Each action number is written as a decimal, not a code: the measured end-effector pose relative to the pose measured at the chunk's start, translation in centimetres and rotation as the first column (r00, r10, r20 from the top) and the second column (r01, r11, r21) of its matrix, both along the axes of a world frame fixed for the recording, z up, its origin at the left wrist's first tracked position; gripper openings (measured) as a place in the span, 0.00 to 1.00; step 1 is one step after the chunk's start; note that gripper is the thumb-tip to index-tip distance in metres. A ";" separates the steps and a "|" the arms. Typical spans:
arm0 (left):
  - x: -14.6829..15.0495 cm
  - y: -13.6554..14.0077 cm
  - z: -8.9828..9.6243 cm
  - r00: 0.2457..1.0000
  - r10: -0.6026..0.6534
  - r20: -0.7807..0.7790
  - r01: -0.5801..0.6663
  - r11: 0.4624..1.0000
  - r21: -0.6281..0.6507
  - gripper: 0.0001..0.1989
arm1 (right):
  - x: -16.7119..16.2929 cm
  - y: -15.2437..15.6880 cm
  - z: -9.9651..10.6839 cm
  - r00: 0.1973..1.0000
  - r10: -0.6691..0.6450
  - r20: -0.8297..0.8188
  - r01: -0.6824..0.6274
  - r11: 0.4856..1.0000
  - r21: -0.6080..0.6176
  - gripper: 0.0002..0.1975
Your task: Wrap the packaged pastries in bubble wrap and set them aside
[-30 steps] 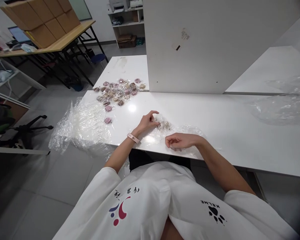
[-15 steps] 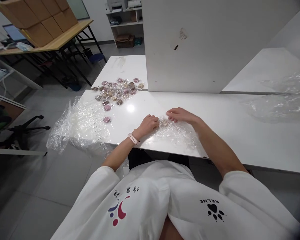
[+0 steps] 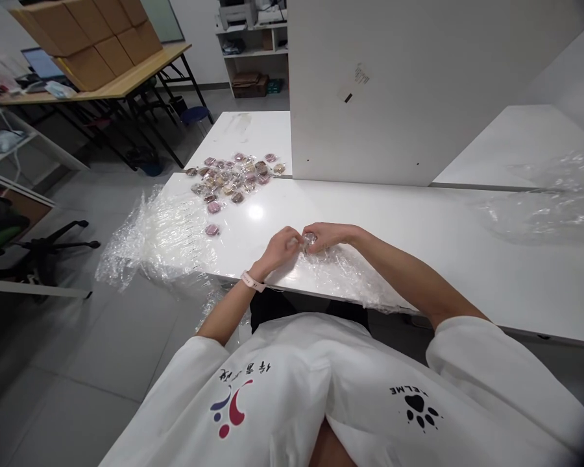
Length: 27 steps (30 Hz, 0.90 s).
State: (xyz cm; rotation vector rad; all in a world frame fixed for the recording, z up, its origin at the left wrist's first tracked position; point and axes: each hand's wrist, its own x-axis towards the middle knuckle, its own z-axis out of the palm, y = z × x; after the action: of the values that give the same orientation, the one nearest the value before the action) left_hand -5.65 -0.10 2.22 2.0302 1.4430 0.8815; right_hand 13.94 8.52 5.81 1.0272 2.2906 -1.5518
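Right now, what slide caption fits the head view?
Left hand and right hand handling clear plastic; wrapped pieces clustered on the white tabletop.

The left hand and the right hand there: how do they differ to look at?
The left hand has a pale wristband, while the right hand has a bare wrist. The left hand is nearer the heap of wrapped pieces; the right hand is farther from it. Both have bent fingers and meet at one small clear-wrapped bundle.
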 end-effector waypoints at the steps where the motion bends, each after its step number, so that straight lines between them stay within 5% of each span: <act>1: -0.4 -0.8 1.3 0.992 0.107 0.073 -0.113 0.990 0.088 0.10 | -0.3 -0.1 0.2 0.999 -0.024 -0.029 0.024 1.000 -0.004 0.22; 3: -0.3 -2.9 4.2 0.919 0.309 0.244 -0.375 0.876 0.303 0.12 | -1.3 0.2 1.2 0.982 -0.117 -0.151 0.118 0.993 -0.005 0.23; 5: 1.5 -5.7 7.1 0.868 0.306 0.391 -0.469 0.764 0.443 0.10 | -2.6 0.8 3.6 0.886 -0.270 -0.376 0.291 0.957 -0.002 0.25; 6: 3.0 -7.0 8.3 0.902 0.187 0.388 -0.367 0.805 0.466 0.09 | -3.3 1.0 5.4 0.790 -0.337 -0.512 0.385 0.923 -0.013 0.26; 8: 6.8 -8.7 9.7 0.938 -0.203 0.283 0.091 0.927 0.365 0.07 | -4.2 1.1 9.3 0.530 -0.403 -0.746 0.532 0.843 -0.078 0.26; 9: 8.6 -8.9 10.0 0.890 -0.359 0.282 0.285 0.920 0.270 0.07 | -4.2 0.9 11.2 0.390 -0.405 -0.827 0.575 0.809 -0.125 0.25; 12: 11.6 -7.2 9.5 0.789 -0.339 0.512 0.396 0.918 -0.003 0.07 | -2.2 -0.6 13.9 0.094 -0.392 -0.915 0.648 0.722 -0.243 0.22; 14: 10.6 -4.8 8.7 0.734 -0.123 0.668 0.310 0.936 -0.168 0.16 | 0.5 -2.0 11.9 0.006 -0.444 -0.896 0.725 0.619 -0.301 0.21; 16: 8.1 -2.3 7.6 0.643 0.071 0.763 0.257 0.918 -0.302 0.27 | 3.1 -3.8 7.3 -0.045 -0.557 -0.829 0.823 0.449 -0.347 0.24; 17: 6.6 -1.0 6.9 0.589 0.149 0.794 0.253 0.899 -0.357 0.28 | 4.2 -4.9 4.5 -0.077 -0.621 -0.780 0.874 0.335 -0.353 0.26; 19: 4.2 1.3 5.4 0.465 0.293 0.835 0.246 0.864 -0.440 0.22 | 5.5 -7.5 -1.1 -0.032 -0.739 -0.673 0.947 0.194 -0.257 0.29; 21: 2.7 3.1 3.9 0.351 0.430 0.832 0.250 0.813 -0.526 0.15 | 5.7 -10.3 -5.2 0.027 -0.812 -0.583 0.987 0.112 -0.111 0.31; 23: 2.3 4.0 2.5 0.289 0.550 0.784 0.235 0.753 -0.615 0.12 | 5.3 -12.7 -7.3 0.048 -0.847 -0.529 0.999 0.053 0.005 0.35; 27: 2.4 1.9 0.8 0.312 0.621 0.719 0.091 0.734 -0.673 0.13 | 4.8 -14.7 -7.3 0.128 -0.885 -0.448 0.988 0.072 0.140 0.39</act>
State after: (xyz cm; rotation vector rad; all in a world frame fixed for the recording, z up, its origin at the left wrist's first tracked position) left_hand -3.22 1.77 3.01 0.4548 1.1126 1.2048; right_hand 18.75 -6.19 -1.49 3.1824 2.0432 -1.4483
